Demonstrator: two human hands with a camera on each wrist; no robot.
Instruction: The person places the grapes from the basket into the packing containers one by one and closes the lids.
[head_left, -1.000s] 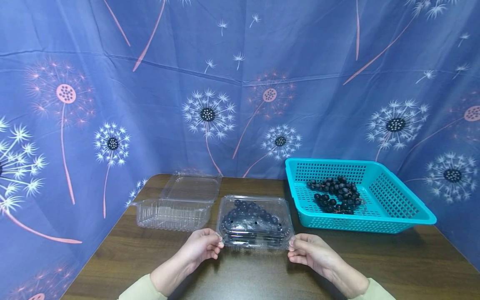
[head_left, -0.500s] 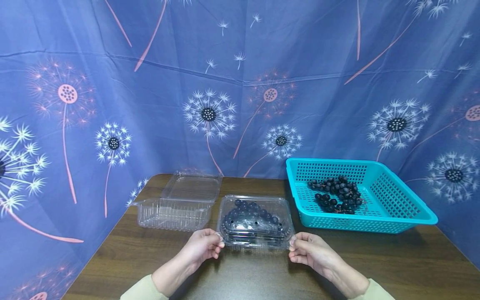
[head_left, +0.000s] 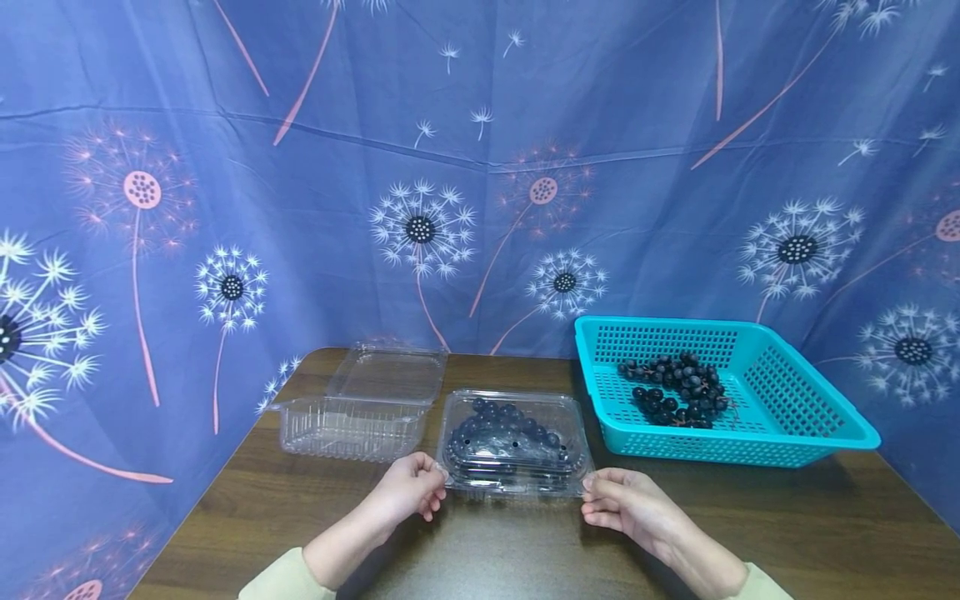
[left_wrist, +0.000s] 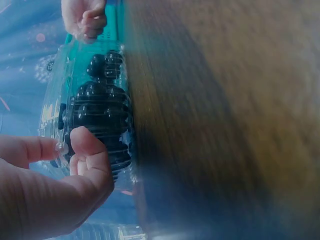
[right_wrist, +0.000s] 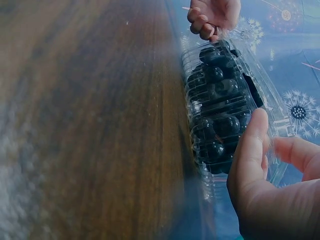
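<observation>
A clear plastic clamshell box (head_left: 517, 481) with its lid down sits mid-table, and dark grapes (head_left: 502, 421) fill it. My left hand (head_left: 408, 490) pinches its near left corner between thumb and forefinger. At the near right corner, my right hand (head_left: 630, 510) pinches the rim in the same way. From the left wrist view, the thumb (left_wrist: 90, 145) lies in front of the box's ribbed side. In the right wrist view, dark grapes (right_wrist: 225, 125) show through the ribbed wall beside the thumb (right_wrist: 255, 127).
Behind my left hand stands a second clear clamshell box (head_left: 348, 429), lid raised, with nothing seen inside. A turquoise basket (head_left: 802, 404) at the back right holds bunches of dark grapes (head_left: 678, 387). A blue dandelion-print cloth (head_left: 480, 208) hangs behind the wooden table (head_left: 510, 550).
The head view has drifted a little, so the scene sits slightly further right. My left hand has shifted very slightly at its corner. The box and basket stay in place.
</observation>
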